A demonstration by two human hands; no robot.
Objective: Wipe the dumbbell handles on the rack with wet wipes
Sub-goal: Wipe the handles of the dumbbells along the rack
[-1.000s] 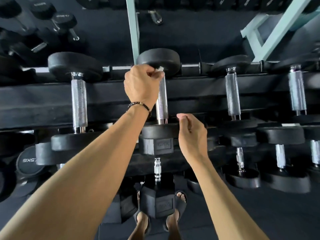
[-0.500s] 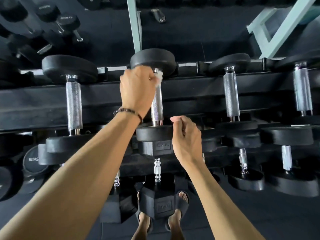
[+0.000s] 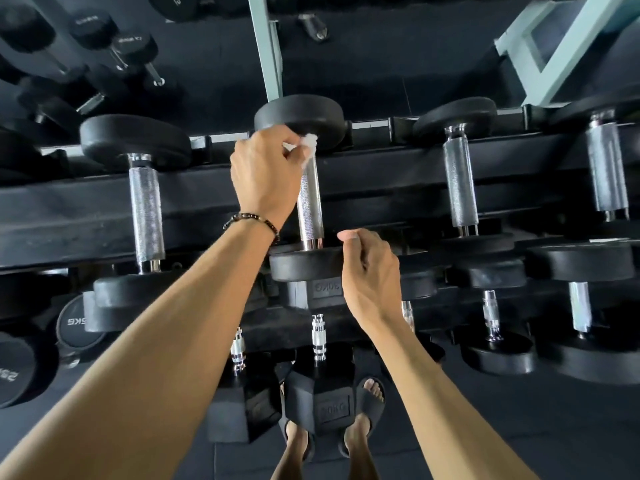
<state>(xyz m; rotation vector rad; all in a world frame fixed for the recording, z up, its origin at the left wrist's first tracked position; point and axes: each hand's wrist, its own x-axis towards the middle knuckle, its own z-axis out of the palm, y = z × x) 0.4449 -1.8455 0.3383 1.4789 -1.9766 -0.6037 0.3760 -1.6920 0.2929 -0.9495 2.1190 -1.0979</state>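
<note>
Left hand (image 3: pixel 266 174): grips a white wet wipe (image 3: pixel 308 143) around the far end of the middle dumbbell handle (image 3: pixel 309 206).
Right hand (image 3: pixel 372 275): fingers curled on that dumbbell's near weight head (image 3: pixel 304 266).
Rack (image 3: pixel 69 216): black, holding neighbouring dumbbells left and right.

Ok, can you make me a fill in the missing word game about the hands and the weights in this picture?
1. The left hand wipes the top of a dumbbell handle with a white ____.
2. The right hand grips the near ____ weight head of that same dumbbell.
3. A beaded ____ sits on the left wrist.
4. Down below, the person's feet wear black ____.

Missing words: wipe; black; bracelet; sandals
</note>
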